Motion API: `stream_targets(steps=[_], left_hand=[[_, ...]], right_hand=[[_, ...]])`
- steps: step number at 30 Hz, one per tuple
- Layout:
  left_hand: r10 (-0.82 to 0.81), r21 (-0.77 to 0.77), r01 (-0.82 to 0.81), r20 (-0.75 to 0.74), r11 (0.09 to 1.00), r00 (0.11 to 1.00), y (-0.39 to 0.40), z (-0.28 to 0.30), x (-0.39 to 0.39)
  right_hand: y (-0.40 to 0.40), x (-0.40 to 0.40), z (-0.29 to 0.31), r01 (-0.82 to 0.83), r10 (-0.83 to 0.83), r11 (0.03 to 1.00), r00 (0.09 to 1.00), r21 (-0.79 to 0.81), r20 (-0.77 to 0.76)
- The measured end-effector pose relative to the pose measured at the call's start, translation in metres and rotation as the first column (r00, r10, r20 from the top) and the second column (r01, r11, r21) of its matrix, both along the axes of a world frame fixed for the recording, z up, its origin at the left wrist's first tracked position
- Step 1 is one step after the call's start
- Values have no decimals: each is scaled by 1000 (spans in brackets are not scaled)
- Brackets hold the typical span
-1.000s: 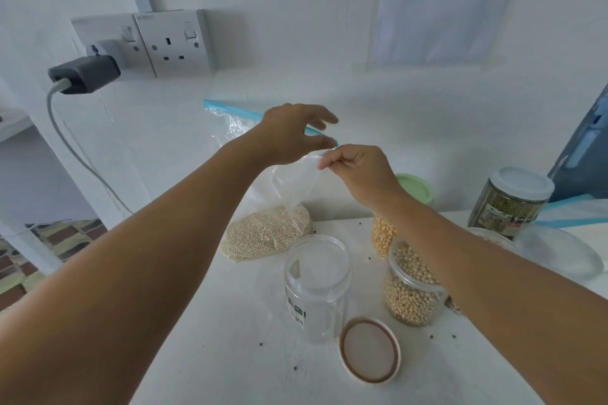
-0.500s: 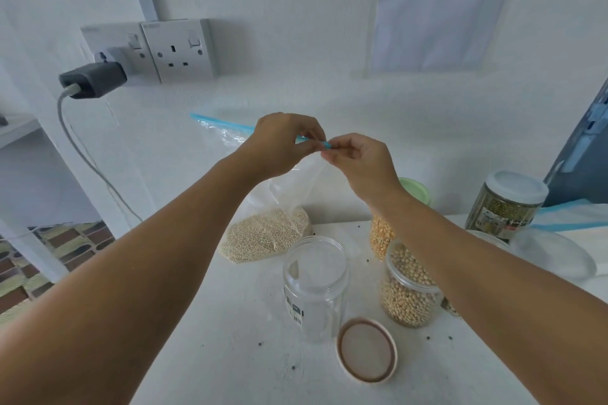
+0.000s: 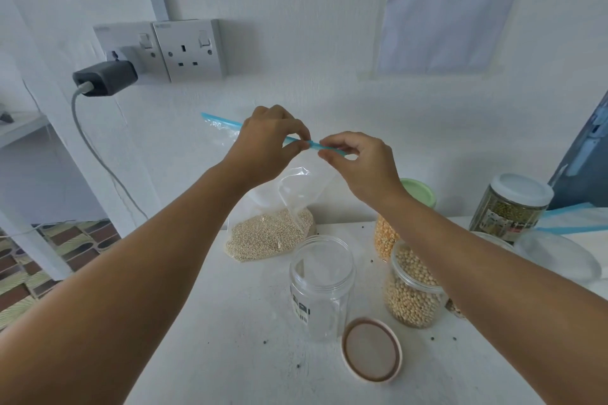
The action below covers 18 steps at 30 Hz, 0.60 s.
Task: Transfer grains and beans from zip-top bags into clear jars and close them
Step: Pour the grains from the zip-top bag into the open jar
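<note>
Both hands are up at the blue zip strip (image 3: 297, 141) of the zip-top bag (image 3: 289, 194), which stands upright behind the empty clear jar (image 3: 321, 286). The left hand (image 3: 266, 145) pinches the strip between thumb and fingertips, and the right hand (image 3: 358, 164) pinches it just beside that, so the two are nearly touching. The bag's bottom sits on the white counter (image 3: 250, 355), full of small pale grains (image 3: 269, 235), just behind and left of the empty jar.

The empty jar has no lid on and carries a small label low on its side. Its lid (image 3: 371, 350) lies flat on the counter just in front and to the right of it, inner side up. Right of the empty jar is an open jar of round beige beans (image 3: 413, 296), partly behind the right forearm. Behind that one is a jar of yellow kernels with a green lid (image 3: 419, 194). Farther right of the empty jar stands a closed jar of green beans (image 3: 511, 204), near a loose clear lid (image 3: 559, 256). On the wall up and left of the empty jar there's a charger (image 3: 105, 77) plugged into a socket (image 3: 154, 49).
</note>
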<state>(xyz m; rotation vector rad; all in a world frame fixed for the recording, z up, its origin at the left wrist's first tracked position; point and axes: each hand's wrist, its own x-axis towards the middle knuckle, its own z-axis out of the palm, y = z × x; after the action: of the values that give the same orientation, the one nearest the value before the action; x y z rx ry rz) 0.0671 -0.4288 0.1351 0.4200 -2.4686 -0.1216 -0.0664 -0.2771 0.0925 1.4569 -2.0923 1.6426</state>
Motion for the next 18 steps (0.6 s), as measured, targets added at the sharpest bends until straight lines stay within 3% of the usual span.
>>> stream_targets(steps=[12,18], left_hand=[[39,23,-38,-40,999,998,-7,-2,22],[41,11,-41,-25,999,999,0,-3,23]], right_hand=[[3,-5,-2,101,-97,994,990,40,-98],[-4,8,7,52,-18,985,980,165,-197]])
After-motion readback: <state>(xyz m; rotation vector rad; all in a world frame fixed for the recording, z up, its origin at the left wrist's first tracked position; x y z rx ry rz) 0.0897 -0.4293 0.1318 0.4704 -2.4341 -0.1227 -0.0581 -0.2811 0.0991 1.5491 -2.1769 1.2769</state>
